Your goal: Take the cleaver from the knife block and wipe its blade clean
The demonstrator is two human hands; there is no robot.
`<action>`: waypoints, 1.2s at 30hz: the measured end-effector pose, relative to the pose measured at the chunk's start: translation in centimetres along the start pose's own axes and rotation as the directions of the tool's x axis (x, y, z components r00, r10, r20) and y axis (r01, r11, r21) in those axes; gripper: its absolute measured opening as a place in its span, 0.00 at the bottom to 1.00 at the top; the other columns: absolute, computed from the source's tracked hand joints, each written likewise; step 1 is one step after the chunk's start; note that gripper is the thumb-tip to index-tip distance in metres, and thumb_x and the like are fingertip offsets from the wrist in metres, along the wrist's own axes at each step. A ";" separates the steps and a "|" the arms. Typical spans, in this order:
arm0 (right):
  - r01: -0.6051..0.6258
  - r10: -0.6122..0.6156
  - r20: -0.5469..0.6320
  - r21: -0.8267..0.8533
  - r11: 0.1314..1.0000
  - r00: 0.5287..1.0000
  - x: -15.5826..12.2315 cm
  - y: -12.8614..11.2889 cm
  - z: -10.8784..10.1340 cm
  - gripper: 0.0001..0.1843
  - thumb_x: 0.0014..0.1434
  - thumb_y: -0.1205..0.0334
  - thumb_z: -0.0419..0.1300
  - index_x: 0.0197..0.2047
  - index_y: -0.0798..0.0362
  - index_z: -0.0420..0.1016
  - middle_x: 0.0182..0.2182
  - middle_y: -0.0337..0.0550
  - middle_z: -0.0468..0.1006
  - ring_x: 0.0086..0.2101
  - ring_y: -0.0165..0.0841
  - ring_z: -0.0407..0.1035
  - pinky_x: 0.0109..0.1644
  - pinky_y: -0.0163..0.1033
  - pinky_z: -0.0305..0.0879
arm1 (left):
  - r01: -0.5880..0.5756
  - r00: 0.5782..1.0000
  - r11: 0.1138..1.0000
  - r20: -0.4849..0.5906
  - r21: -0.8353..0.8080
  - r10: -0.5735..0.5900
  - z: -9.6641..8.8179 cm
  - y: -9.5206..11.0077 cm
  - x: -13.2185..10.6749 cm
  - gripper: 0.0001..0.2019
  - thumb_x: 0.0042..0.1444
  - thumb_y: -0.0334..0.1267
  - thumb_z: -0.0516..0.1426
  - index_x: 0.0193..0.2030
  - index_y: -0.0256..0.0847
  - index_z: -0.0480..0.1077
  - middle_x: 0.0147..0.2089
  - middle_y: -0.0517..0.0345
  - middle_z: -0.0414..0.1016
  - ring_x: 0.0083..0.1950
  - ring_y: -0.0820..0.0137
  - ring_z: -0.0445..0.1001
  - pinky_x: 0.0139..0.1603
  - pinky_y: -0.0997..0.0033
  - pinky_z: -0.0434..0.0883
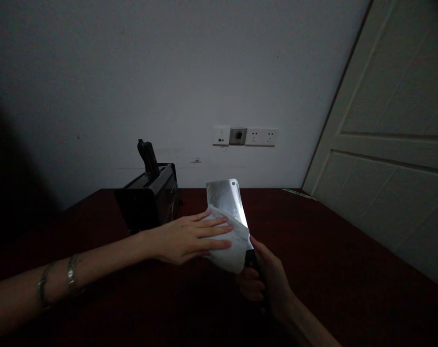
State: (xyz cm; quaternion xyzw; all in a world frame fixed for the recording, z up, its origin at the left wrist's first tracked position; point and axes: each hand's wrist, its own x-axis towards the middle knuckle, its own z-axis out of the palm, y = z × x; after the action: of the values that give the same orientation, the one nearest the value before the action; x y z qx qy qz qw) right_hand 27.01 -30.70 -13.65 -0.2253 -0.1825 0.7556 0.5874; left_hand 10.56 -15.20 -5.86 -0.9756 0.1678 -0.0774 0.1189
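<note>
My right hand (266, 279) is wrapped round the dark handle of a steel cleaver (224, 197), whose broad blade points up and away over the table. My left hand (190, 236) lies with fingers stretched flat on a white cloth (231, 250), pressing it against the lower part of the blade. The cloth hangs down over the blade's base, just above my right hand. Two bracelets sit on my left wrist.
A black knife block (150, 197) with one dark handle sticking up stands at the back left of the dark red table (331, 250). Wall sockets (246, 136) sit on the white wall behind. A white door (392, 144) is to the right.
</note>
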 end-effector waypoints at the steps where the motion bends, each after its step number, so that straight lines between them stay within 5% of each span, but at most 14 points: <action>1: -0.011 0.011 -0.028 0.001 1.000 1.000 -0.1 0.1 0.1 0.24 0.48 0.42 0.57 0.21 0.57 0.66 0.10 0.28 0.54 0.10 0.17 0.41 0.11 0.25 0.42 | -0.013 1.000 1.000 0.001 -0.005 0.013 -0.1 0.1 0.1 0.24 0.62 0.35 0.47 0.64 0.44 0.50 0.68 0.54 0.42 0.69 0.65 0.39 0.67 0.53 0.43; 10: 0.013 -0.017 0.159 0.025 1.000 0.987 0.0 0.1 0.0 0.19 0.51 0.48 0.56 0.24 0.57 0.68 0.11 0.29 0.55 0.10 0.18 0.41 0.10 0.25 0.43 | 0.088 0.996 0.996 0.004 -0.016 -0.087 -0.4 -1.5 -0.1 0.25 0.63 0.36 0.46 0.66 0.46 0.46 0.69 0.56 0.38 0.69 0.64 0.38 0.67 0.54 0.42; 16: -0.049 0.049 0.014 0.005 0.999 0.999 0.0 0.3 0.5 0.24 0.48 0.42 0.56 0.22 0.57 0.66 0.10 0.28 0.54 0.10 0.18 0.41 0.11 0.25 0.41 | 0.016 1.000 0.999 -0.020 -0.050 -0.017 -0.4 0.0 0.2 0.24 0.62 0.35 0.46 0.65 0.44 0.49 0.68 0.53 0.41 0.68 0.63 0.40 0.66 0.54 0.44; 26: 0.022 -0.048 -0.246 -0.104 0.994 0.968 -0.1 0.6 1.7 0.26 0.52 0.41 0.50 0.17 0.56 0.63 0.09 0.30 0.54 0.09 0.18 0.43 0.11 0.26 0.38 | -0.004 1.000 0.998 -0.025 -0.069 0.002 0.1 1.4 0.9 0.25 0.60 0.37 0.49 0.64 0.42 0.50 0.68 0.54 0.42 0.68 0.62 0.40 0.66 0.52 0.43; 36: -0.008 -0.032 -0.247 -0.158 0.987 0.969 0.3 1.1 1.7 0.34 0.53 0.36 0.42 0.19 0.59 0.67 0.08 0.32 0.53 0.09 0.18 0.41 0.12 0.27 0.37 | 0.035 0.998 0.998 -0.044 -0.056 -0.037 0.2 1.8 1.8 0.25 0.59 0.41 0.51 0.63 0.45 0.52 0.69 0.56 0.42 0.69 0.62 0.39 0.66 0.52 0.43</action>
State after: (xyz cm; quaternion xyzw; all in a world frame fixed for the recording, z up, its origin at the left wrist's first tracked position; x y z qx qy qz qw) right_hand 25.11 -30.66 -12.86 -0.3628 -0.1681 0.7010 0.5905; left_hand 11.70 -17.42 -6.31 -0.9793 0.1548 -0.0970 0.0869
